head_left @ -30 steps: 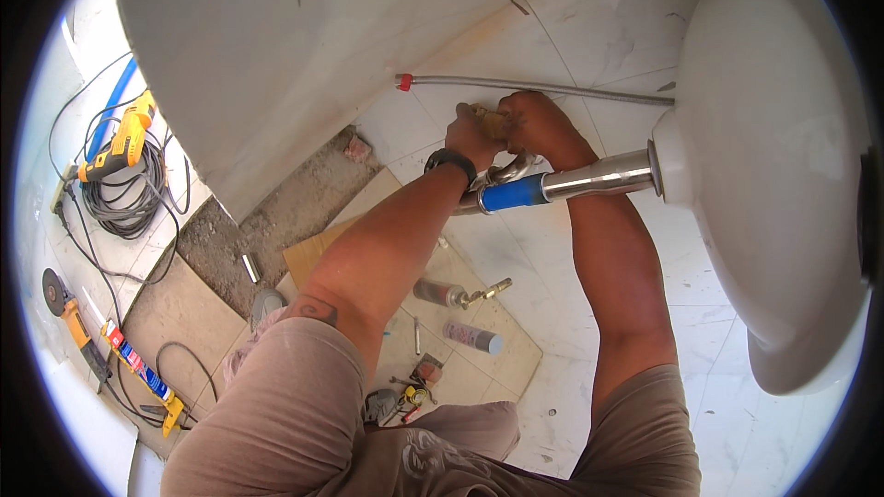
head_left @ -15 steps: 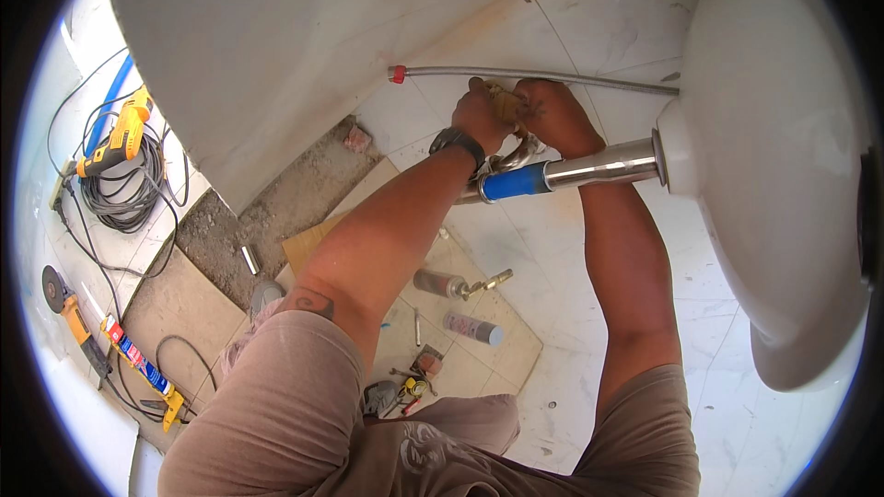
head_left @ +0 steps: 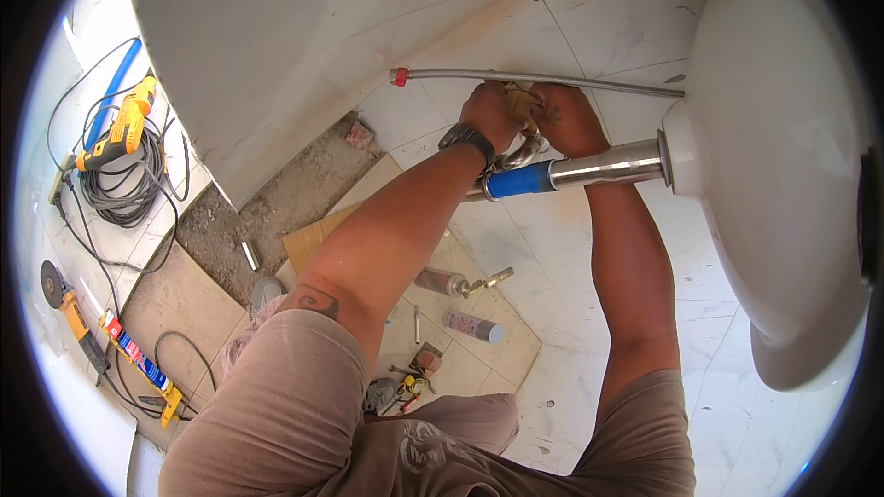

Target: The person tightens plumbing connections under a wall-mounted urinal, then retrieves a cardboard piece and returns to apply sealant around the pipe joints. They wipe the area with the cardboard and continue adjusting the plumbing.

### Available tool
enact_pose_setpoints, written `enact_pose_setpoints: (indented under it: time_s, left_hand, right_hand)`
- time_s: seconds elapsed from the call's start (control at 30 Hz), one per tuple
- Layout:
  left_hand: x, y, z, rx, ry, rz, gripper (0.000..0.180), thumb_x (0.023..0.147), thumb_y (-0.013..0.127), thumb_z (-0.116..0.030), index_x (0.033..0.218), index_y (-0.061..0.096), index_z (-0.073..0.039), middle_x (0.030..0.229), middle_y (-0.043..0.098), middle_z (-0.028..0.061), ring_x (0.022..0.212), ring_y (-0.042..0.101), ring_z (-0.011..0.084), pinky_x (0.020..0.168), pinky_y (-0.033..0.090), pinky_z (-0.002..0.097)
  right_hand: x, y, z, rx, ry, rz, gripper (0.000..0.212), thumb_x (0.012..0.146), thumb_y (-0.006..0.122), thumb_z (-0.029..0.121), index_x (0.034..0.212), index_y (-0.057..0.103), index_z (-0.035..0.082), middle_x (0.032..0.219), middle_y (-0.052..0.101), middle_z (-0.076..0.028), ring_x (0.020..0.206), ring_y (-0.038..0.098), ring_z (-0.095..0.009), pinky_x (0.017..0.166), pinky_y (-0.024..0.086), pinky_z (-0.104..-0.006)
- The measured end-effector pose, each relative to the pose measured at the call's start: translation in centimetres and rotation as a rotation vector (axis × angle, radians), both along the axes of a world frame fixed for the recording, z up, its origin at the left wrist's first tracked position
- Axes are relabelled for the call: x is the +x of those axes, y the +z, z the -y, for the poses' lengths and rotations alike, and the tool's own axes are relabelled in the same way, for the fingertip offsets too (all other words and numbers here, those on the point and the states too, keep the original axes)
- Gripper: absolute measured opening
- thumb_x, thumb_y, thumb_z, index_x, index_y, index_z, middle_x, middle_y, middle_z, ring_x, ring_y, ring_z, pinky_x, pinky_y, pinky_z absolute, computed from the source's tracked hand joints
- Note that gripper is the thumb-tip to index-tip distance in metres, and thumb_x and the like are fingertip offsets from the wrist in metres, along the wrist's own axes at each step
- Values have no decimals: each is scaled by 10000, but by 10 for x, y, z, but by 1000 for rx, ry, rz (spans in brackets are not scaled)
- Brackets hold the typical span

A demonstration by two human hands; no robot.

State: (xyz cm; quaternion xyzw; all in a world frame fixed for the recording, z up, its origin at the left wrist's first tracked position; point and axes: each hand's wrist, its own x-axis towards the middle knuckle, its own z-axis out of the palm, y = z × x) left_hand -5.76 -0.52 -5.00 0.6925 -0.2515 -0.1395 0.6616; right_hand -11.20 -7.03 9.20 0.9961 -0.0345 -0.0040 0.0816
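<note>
Beneath the white basin (head_left: pixel 783 156), my left hand (head_left: pixel 491 116) and my right hand (head_left: pixel 569 121) are close together, both closed on a yellowish, crumpled cloth-like piece (head_left: pixel 522 105). Its exact kind is hard to make out, and my fingertips are partly hidden. Just below the hands is a curved chrome pipe (head_left: pixel 523 153). Under my right wrist a straight chrome drain pipe (head_left: pixel 612 165) runs from the basin to a blue-wrapped section (head_left: pixel 517 181). A braided hose (head_left: pixel 552 81) with a red end passes just beyond my hands.
A yellow drill (head_left: pixel 129 124) lies by coiled black cable (head_left: pixel 124 198) on the left. Nearer are an angle grinder (head_left: pixel 74 313) and a caulking gun (head_left: pixel 138 359). Spray cans (head_left: pixel 473 326) and small tools (head_left: pixel 412 385) are on the floor tiles. A pale panel (head_left: pixel 276 46) stands at far left.
Both hands and the yellowish piece have shifted slightly right in the picture, still closed together. The pale panel's edge also appears farther right; the view has moved a little.
</note>
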Motion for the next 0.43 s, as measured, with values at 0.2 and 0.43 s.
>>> enact_pose_setpoints:
  time_s: [0.2, 0.43]
  left_hand:
    - [1, 8, -6, -66, -3, -9, 622, 700, 884, -201, 1146, 519, 35, 1023, 710, 228, 1001, 703, 372, 868, 578, 435]
    - [0, 17, -19, -68, -34, -23, 597, 739, 860, -189, 1149, 489, 36, 1028, 714, 234, 1003, 705, 384, 861, 585, 427]
  right_hand:
    - [-5, 4, -3, -14, 36, 42, 189, 785, 699, 50, 972, 703, 20, 912, 697, -217, 888, 672, -425, 780, 544, -496]
    - [-5, 14, -18, 0, -85, -42, 186, 790, 736, 50, 959, 687, -12, 909, 666, -252, 908, 641, -451, 792, 525, -480]
